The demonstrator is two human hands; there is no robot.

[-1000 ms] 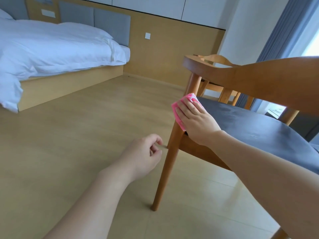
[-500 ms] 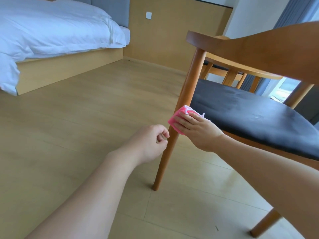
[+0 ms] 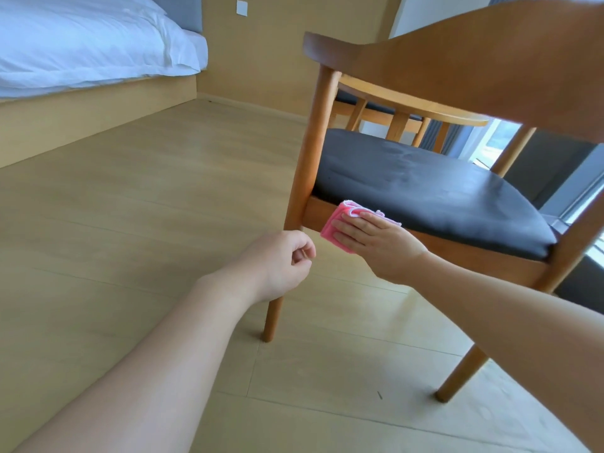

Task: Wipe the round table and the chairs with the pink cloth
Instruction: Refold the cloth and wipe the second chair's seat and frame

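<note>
Right hand point(image 3: 379, 243), fingers flat, presses folded pink cloth point(image 3: 340, 223) against wooden chair point(image 3: 457, 253) seat rail. Left hand point(image 3: 281, 259) loosely curled, holding nothing, just beside the cloth.

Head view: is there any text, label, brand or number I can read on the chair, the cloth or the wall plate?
None: no readable text in this view.
Wooden chair with black padded seat: no label or brand visible.
Folded pink cloth under the right hand: no tag or print visible.
White square wall plate: blank.
White bedding: plain.
</note>
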